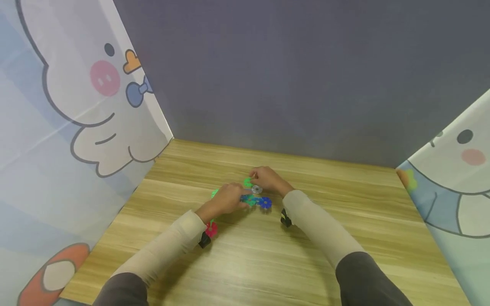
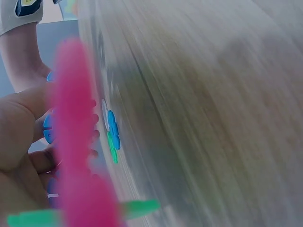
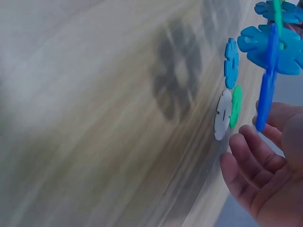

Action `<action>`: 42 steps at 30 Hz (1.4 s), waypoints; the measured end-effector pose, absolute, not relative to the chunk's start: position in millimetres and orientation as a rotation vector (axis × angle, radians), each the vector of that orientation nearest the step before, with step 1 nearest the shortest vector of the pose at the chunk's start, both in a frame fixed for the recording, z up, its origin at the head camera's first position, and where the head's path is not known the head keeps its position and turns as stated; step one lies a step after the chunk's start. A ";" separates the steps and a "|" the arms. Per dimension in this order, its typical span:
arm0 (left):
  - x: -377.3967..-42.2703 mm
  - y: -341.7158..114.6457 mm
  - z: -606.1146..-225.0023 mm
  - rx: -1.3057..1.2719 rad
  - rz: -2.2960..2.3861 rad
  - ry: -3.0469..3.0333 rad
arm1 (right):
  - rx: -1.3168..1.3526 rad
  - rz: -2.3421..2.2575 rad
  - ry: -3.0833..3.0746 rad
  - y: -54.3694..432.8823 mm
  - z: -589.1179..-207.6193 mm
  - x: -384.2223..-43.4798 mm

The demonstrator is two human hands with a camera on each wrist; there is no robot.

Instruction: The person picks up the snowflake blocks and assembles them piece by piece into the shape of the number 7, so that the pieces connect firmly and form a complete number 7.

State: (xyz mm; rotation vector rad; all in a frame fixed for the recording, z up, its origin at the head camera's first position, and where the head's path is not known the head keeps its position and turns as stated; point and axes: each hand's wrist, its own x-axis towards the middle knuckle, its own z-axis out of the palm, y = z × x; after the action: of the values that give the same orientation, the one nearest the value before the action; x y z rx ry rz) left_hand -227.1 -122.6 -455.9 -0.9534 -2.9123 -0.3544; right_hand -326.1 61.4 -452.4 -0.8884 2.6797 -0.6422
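Several joined discs (image 1: 250, 201) hang above the table (image 1: 237, 263), pinched in the left hand (image 1: 229, 198); opposite, the right hand (image 1: 266, 177), fingers loosely bent, unclosed, hovers near a white disc (image 1: 257, 189) and green disc (image 1: 247, 182).

Looked Like a Small Screened-Off Play Booth

Was closed in at the back by a plain dark grey panel (image 1: 287, 76) and on both sides by pale sheets (image 1: 49, 187) printed with large cartoon figures. Held a wood-grain counter (image 1: 245, 263) bearing bright flower-shaped discs (image 3: 228, 71), toy-like in look. Could not be told as home or studio.
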 end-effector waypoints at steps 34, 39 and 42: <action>-230.0 -119.1 -456.0 -0.937 -0.313 -2.951 | -0.735 -0.488 2.690 43.5 -464.9 -337.3; -230.3 -117.5 -456.1 -0.952 -0.324 -2.938 | -0.634 -0.582 2.617 46.3 -465.4 -341.2; -230.5 -116.3 -457.0 -0.951 -0.333 -2.941 | -0.596 -0.633 2.572 48.6 -464.5 -342.9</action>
State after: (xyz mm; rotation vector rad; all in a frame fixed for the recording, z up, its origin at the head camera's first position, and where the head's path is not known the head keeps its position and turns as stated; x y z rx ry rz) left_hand -230.5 -116.3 -457.0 -0.9513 -2.9414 -0.3334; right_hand -342.9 48.6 -464.5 -0.5955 2.5725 -0.6328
